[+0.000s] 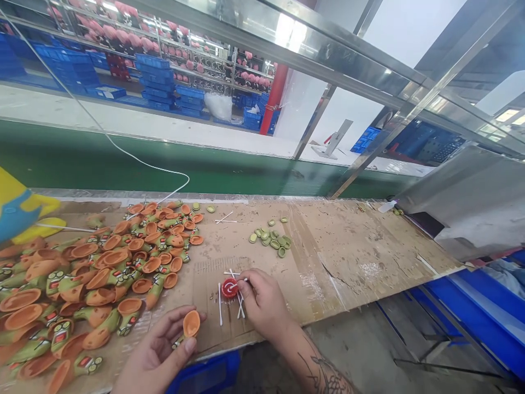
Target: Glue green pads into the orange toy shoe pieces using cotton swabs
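My left hand [158, 350] is at the near edge of the cardboard-covered bench [348, 246], fingers curled round one orange-and-green toy piece [189, 325] with its orange cup end facing up. My right hand [264, 303] is pinched on a thin white swab stick [239, 281] whose tip rests in a small red cap [229, 287]. More white swab sticks [240, 309] lie around the cap. A big heap of the same orange-and-green toy pieces [94, 273] fills the left side of the bench.
A cluster of small green caps [271, 238] lies mid-bench, with two loose swabs [225, 219] behind them. A yellow-and-blue object [20, 210] sits at far left. A green conveyor belt [164, 164] runs behind the bench. A blue crate [209, 375] sits below the near edge.
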Motion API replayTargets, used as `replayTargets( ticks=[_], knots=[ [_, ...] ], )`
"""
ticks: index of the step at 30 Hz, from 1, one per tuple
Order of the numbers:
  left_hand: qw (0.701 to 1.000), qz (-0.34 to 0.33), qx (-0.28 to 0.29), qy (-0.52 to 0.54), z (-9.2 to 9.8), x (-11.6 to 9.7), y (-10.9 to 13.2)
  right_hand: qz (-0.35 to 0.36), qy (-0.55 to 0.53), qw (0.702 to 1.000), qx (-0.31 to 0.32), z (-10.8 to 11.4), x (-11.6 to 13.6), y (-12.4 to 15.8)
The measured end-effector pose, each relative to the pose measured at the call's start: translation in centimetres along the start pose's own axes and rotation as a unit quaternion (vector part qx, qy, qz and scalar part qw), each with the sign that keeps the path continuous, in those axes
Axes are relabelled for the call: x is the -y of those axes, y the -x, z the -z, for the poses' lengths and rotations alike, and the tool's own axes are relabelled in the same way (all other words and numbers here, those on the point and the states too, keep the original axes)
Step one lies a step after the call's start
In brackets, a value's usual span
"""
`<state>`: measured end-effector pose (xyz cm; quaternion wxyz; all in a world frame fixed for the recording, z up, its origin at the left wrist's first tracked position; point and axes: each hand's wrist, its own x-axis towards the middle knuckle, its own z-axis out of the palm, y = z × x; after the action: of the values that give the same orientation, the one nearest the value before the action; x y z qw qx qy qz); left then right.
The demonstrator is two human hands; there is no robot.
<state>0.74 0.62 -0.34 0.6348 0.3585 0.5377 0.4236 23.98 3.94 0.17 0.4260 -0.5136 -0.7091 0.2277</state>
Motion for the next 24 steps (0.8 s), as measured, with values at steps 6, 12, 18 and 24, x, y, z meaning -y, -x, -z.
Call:
replayTargets(
  ticks=[6,12,18,24],
  knots=[
    [0.996,-0.048,-0.050,-0.051,-0.5,-0.5,0.2,-0.007,-0.056,0.998,-0.034,1.0,1.6,0.4],
    [0.989,-0.102,-0.085,-0.068,-2.1,-0.2,1.3,-0.025,-0.125,0.992,-0.006,0.7,3.8,2.0],
    [0.989,-0.110,-0.065,-0.074,-2.5,-0.1,1.7,0.021,-0.116,0.992,0.042,0.1,4.9,1.9],
    [0.984,-0.122,-0.067,-0.108,-1.6,0.5,1.4,0.045,-0.104,0.992,0.050,-0.1,4.8,1.6]
  ],
)
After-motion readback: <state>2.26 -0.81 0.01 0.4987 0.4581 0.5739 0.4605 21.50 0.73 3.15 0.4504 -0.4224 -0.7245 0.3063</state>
